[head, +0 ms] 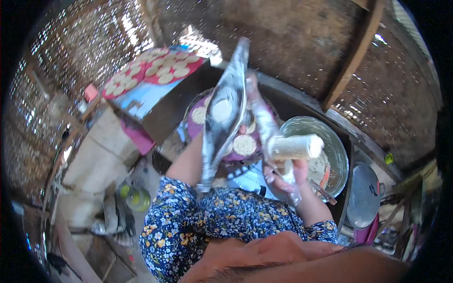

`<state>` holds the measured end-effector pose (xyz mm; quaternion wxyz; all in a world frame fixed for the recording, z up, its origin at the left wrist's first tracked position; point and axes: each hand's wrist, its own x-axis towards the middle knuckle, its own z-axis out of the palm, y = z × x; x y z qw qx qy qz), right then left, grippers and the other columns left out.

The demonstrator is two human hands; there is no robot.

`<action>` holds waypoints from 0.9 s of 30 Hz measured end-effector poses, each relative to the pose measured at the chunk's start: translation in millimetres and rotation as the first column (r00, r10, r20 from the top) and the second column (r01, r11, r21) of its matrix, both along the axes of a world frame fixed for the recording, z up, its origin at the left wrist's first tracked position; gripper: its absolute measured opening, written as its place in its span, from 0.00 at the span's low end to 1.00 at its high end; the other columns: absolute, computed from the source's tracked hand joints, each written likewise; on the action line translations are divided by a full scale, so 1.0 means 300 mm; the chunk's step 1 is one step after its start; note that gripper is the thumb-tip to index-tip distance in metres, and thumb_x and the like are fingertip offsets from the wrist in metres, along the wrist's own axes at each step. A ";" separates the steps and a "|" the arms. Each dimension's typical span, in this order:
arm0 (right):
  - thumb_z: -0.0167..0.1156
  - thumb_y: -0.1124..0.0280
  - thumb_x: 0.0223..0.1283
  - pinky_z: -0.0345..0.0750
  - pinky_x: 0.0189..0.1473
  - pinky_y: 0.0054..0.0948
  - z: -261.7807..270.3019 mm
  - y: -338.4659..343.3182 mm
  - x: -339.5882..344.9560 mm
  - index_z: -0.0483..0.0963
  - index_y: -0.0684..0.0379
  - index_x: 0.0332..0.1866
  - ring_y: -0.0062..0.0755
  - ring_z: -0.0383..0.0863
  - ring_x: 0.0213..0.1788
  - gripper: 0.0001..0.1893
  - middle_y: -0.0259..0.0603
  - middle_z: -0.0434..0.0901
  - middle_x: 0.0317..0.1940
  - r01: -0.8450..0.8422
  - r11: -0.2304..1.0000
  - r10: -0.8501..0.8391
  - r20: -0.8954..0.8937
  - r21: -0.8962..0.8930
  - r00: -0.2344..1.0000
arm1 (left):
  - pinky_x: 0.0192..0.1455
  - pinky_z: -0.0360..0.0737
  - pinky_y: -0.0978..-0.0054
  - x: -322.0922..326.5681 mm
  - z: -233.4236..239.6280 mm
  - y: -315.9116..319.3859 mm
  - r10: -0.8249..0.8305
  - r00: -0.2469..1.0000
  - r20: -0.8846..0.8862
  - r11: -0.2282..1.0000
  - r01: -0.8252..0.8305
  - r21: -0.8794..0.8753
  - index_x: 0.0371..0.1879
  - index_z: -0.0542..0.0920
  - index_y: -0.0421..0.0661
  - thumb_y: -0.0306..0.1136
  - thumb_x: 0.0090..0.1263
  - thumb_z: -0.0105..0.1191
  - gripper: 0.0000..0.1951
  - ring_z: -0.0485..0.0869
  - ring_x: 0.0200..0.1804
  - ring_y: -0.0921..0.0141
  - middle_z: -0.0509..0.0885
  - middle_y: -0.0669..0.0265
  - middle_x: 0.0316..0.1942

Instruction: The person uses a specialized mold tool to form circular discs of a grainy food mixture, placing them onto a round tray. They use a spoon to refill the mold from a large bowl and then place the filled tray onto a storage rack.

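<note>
My left hand is mostly hidden behind the long, metal-clad half of a hand press; a fingertip shows at its edge. A pale round opening or patch lies in the middle of that half. My right hand grips the other half, whose thick pale cylinder points to the right. The two halves stand spread apart and come close together near the far end. Beneath them, a purple round mat in a round tray bears several pale, lacy dough discs.
At my right stands a large metal basin holding pale dough and an orange-handled utensil. Beyond it is a metal lid. Red mats with several pale discs lie at the back left. A plastic jug stands low at left.
</note>
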<state>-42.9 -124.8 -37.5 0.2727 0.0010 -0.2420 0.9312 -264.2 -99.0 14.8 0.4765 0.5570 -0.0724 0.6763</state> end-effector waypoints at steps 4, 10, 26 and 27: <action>0.55 0.41 0.48 0.64 0.07 0.12 0.092 -0.030 0.020 0.51 0.60 0.61 0.29 0.73 0.15 0.43 0.66 0.67 0.46 0.215 0.914 -0.255 0.074 0.345 0.964 | 0.66 0.50 0.58 -0.201 -0.039 -0.143 0.108 0.975 -0.196 0.751 -0.209 -0.626 0.56 0.68 0.48 0.48 0.44 0.64 0.37 0.58 0.65 0.61 0.59 0.56 0.64; 0.58 0.51 0.50 0.71 0.21 0.18 0.128 0.009 -0.073 0.45 0.59 0.65 0.33 0.77 0.31 0.42 0.54 0.63 0.55 0.261 0.749 -0.492 0.247 0.609 0.835 | 0.60 0.64 0.69 -0.221 -0.139 -0.194 0.507 0.309 -0.805 0.667 -0.732 0.139 0.45 0.77 0.47 0.38 0.46 0.62 0.24 0.72 0.55 0.68 0.78 0.67 0.48; 0.68 0.63 0.35 0.76 0.38 0.41 0.148 -0.025 -0.194 0.57 0.54 0.60 0.61 0.72 0.45 0.42 0.62 0.59 0.52 -0.326 -0.498 -0.816 -0.307 0.804 0.490 | 0.65 0.53 0.57 -0.130 -0.273 -0.065 0.794 -0.090 -0.601 0.397 -0.672 0.625 0.40 0.75 0.58 0.47 0.53 0.48 0.16 0.75 0.48 0.69 0.78 0.69 0.41; 0.68 0.63 0.35 0.76 0.38 0.41 0.130 -0.025 -0.201 0.57 0.54 0.60 0.61 0.72 0.45 0.42 0.62 0.59 0.52 -0.324 -0.502 -0.811 -0.307 0.802 0.498 | 0.64 0.56 0.57 -0.114 -0.220 -0.091 0.806 -0.086 -0.585 0.362 -0.711 0.603 0.37 0.77 0.54 0.46 0.48 0.54 0.17 0.74 0.50 0.65 0.78 0.67 0.40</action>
